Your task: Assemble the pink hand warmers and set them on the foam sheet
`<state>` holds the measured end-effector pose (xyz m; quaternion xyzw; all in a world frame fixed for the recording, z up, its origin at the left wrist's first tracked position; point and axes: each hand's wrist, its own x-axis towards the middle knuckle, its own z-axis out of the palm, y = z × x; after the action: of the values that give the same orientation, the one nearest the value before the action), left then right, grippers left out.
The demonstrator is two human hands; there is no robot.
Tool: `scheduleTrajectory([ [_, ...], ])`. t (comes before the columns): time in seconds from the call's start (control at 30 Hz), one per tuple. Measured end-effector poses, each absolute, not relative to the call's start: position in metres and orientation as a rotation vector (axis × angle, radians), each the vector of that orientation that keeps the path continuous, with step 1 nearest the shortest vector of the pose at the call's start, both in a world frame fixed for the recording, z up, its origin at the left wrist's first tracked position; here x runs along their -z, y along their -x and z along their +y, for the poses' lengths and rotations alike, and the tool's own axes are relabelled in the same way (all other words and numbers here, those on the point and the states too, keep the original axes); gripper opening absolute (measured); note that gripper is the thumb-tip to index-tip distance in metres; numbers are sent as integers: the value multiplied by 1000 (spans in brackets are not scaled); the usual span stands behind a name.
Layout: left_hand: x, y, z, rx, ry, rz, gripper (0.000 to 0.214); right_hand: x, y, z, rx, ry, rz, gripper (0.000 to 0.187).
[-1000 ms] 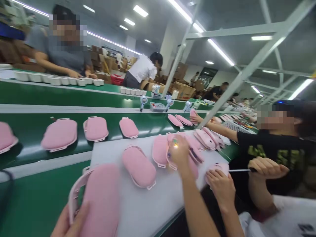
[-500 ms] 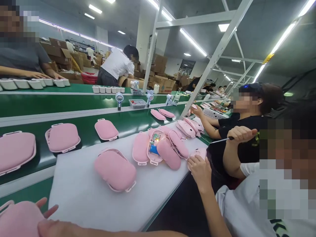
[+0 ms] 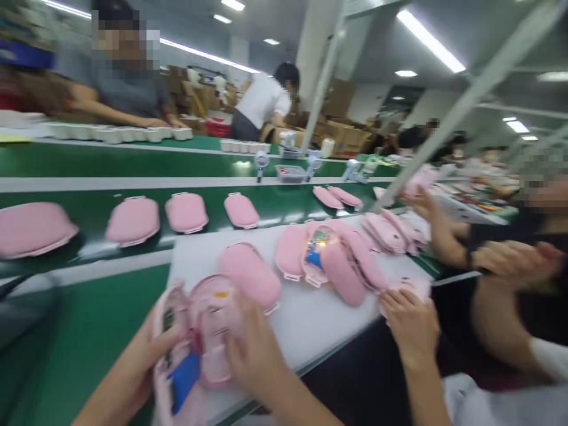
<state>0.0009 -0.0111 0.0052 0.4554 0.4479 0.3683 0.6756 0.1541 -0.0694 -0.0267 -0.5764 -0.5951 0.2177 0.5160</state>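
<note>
My left hand (image 3: 148,349) is closed around one half of a pink plastic case (image 3: 162,387), which shows a blue battery (image 3: 184,381) and a circuit board inside. The other half, a pink shell (image 3: 213,355) with a small yellow label, is gripped by my right hand (image 3: 255,337). The two halves stand apart like an opened book, seemingly joined by something dark red between them. Just behind my right hand, a closed pink case (image 3: 251,275) lies on the white foam sheet (image 3: 293,337).
Several pink cases (image 3: 331,260), one showing its electronics, are heaped on the foam. More pink cases (image 3: 133,222) line the green belt (image 3: 26,272). At right, a co-worker's hand (image 3: 410,322) presses a pink piece; the other holds a screwdriver. A white post (image 3: 444,130) slants up behind.
The pink case at the lower left has come to the centre and is now opened in both my hands. The view has swung left, and another case shows on the belt.
</note>
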Motion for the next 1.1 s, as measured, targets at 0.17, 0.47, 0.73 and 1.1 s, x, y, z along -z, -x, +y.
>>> scheduleTrajectory([
  [0.17, -4, 1, -4, -833, -760, 887, 99, 41, -173, -68, -430, 1389, -1707, 44],
  [0.47, -2, 1, -10, -856, -735, 681, 92, 24, -173, -69, 56, 1353, -1863, 27],
  [0.73, -4, 1, -11, -874, -723, 586, 92, 27, -173, -62, 61, 1230, -2107, 25],
  [1.1, 13, 8, -11, -896, -835, 517, 94, -18, -151, -31, -935, 1270, -1542, 21],
])
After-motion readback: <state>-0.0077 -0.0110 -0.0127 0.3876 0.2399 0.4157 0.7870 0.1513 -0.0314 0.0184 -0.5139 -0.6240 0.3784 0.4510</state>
